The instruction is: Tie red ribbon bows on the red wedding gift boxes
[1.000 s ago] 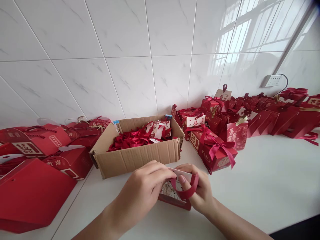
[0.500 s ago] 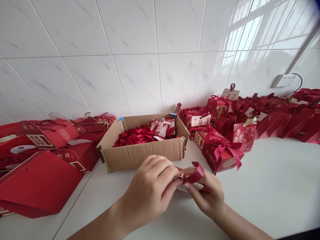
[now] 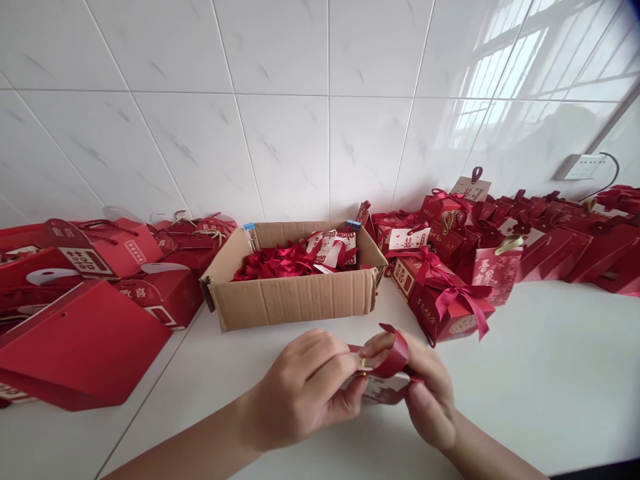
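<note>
Just in front of the cardboard box, my two hands are closed on a small red-and-white gift box (image 3: pixel 387 390), whose shape is mostly hidden by my fingers. A dark red ribbon strap (image 3: pixel 395 355) curls up from its top. My left hand (image 3: pixel 310 387) pinches the top near a small gold fastener (image 3: pixel 363 363), its fingertips pressed together. From the other side, my right hand (image 3: pixel 433 390) grips the box, with fingers behind the strap and the thumb at the right end of the printed panel.
Behind my hands stands an open cardboard box (image 3: pixel 300 303) full of red ribbons (image 3: pixel 280 262) and printed cards (image 3: pixel 333 247). Red gift boxes (image 3: pixel 110 250) crowd the left. A ribbon-tied gift box (image 3: pixel 440 300) and rows of red bags (image 3: pixel 555 250) line the right. A tiled wall (image 3: pixel 285 153) closes the back.
The camera view has shifted slightly. My right thumb has moved off the fastener toward the right end of the gift box, showing more of its printed panel. My left hand keeps its pinch.
</note>
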Demonstrator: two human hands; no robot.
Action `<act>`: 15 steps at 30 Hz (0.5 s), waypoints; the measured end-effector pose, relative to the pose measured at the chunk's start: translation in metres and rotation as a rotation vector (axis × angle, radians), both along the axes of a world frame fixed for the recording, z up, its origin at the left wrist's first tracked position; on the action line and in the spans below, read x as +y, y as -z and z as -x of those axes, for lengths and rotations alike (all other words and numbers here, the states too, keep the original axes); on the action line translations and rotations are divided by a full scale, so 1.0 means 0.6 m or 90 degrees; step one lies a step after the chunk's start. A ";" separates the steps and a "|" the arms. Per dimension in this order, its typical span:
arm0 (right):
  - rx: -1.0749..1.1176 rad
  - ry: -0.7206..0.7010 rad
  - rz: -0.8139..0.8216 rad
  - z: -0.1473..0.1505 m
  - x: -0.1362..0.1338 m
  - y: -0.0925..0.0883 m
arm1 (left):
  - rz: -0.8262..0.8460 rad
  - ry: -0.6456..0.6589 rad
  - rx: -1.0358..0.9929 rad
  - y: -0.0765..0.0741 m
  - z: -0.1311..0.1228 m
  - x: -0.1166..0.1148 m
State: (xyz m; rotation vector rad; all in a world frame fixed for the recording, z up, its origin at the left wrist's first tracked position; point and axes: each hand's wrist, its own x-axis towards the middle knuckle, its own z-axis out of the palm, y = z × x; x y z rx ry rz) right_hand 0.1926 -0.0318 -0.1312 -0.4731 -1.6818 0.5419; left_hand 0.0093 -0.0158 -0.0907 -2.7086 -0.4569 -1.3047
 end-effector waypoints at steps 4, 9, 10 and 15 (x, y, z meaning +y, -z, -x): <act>0.014 0.003 0.198 -0.015 -0.018 -0.020 | -0.051 -0.039 0.002 0.003 0.007 -0.005; -0.259 0.116 0.183 -0.027 -0.057 -0.060 | -0.136 -0.034 0.026 0.008 0.008 -0.010; -0.293 0.134 0.173 -0.025 -0.062 -0.064 | -0.144 -0.025 0.024 0.010 0.008 -0.011; -0.268 0.152 0.141 -0.007 -0.067 -0.066 | -0.169 -0.011 0.029 0.020 0.008 -0.012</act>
